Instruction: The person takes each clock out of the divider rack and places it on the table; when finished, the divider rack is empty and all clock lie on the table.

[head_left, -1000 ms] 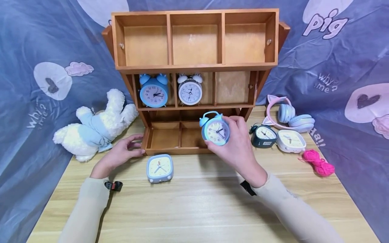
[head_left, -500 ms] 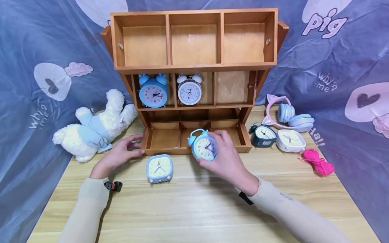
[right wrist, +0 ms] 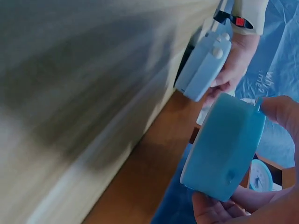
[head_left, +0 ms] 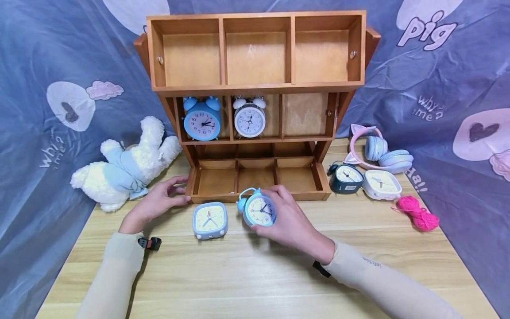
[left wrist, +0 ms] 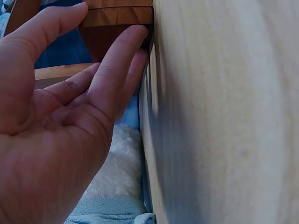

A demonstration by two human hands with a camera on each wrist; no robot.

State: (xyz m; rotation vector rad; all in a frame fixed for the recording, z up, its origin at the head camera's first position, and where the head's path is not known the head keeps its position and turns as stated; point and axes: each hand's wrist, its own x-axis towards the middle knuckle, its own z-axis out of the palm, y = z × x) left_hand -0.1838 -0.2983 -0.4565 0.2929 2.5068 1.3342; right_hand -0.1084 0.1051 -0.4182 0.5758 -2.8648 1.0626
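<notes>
My right hand (head_left: 287,220) grips a small light-blue twin-bell alarm clock (head_left: 259,210) by its side, thumb and fingers on its round case. In the right wrist view the alarm clock (right wrist: 224,147) is held off the table, in front of the wooden shelf (head_left: 255,197). A square blue-grey clock (head_left: 209,220) lies face up on the table just left of it. My left hand (head_left: 157,203) rests against the lower left corner of the shelf; the left wrist view shows extended fingers touching the wooden corner (left wrist: 119,16).
A blue twin-bell clock (head_left: 202,122) and a white one (head_left: 249,120) stand in the middle tier. At right lie a dark green clock (head_left: 346,178), a white square clock (head_left: 381,184), headphones (head_left: 392,160) and pink yarn (head_left: 417,214). A plush toy (head_left: 127,166) lies at left.
My right hand has carried the light-blue alarm clock down and to the left, from in front of the lower tier to above the table beside the square clock. My left hand stays put.
</notes>
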